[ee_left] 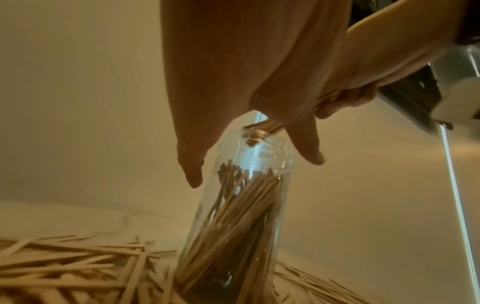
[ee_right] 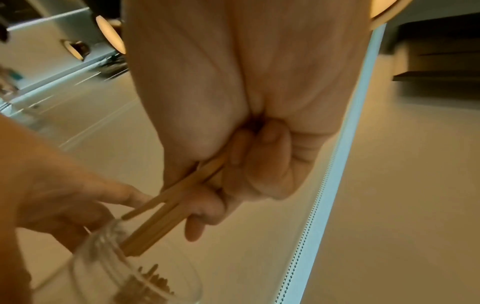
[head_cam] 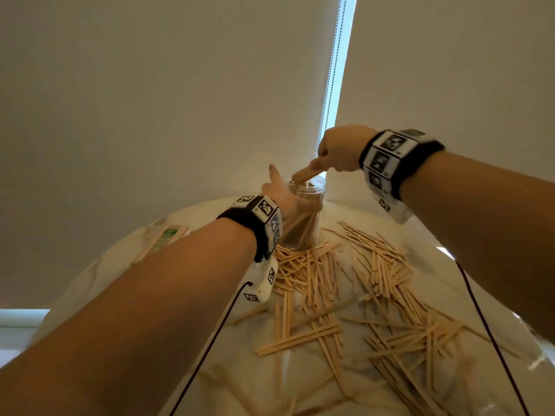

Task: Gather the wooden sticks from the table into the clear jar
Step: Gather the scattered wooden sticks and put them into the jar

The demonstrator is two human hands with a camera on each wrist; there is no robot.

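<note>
Now the table [head_cam: 99, 274] carries my loose sticks [head_cam: 345, 283], scattered beside the jar [head_cam: 303, 217] (already partly filled). My left hand [head_cam: 280, 196] steadies the jar, fingers wrapped around its side. My right hand [head_cam: 339, 148] pinches a bundle [head_cam: 303, 175], tips at the jar's mouth.

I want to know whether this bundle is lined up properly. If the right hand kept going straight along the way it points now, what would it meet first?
Likely the clear jar: the right hand aims its bundle of sticks at the mouth, tips at the rim, though depth is unclear.
</note>
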